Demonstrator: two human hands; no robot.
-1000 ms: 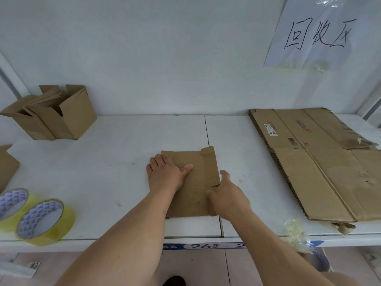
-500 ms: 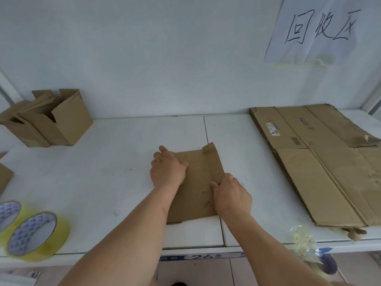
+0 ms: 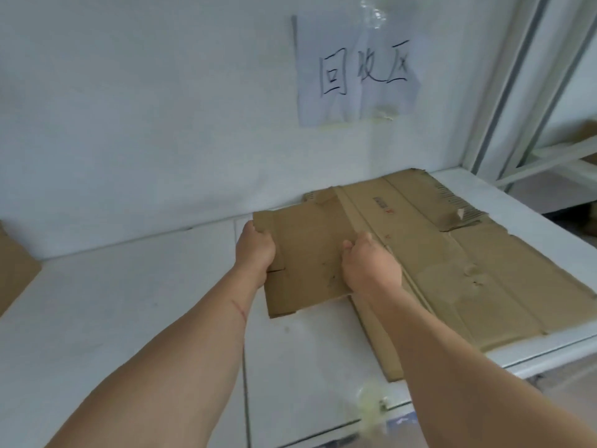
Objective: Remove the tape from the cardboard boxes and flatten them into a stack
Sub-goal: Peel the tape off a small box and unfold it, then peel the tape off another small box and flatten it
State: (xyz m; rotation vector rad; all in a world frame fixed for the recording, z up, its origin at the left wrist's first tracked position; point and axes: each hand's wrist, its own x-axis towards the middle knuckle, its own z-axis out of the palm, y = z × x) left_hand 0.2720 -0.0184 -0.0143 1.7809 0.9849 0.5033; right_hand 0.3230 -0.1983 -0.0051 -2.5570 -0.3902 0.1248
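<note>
A small flattened cardboard box is held above the white table, tilted, its right part over the left edge of the stack of flattened cardboard. My left hand grips its left edge. My right hand grips its right edge, fingers curled over the top. The stack is large, brown and lies flat at the right of the table against the wall.
The white table has a seam down its middle. A wad of yellowish removed tape lies at the front edge. A brown cardboard piece shows at the far left. A paper sign hangs on the wall. Metal shelving stands at right.
Both hands have taken hold of the flattened box, lifted it off the table and carried it right, toward the stack. The view has swung right; the tape rolls and upright boxes are out of frame.
</note>
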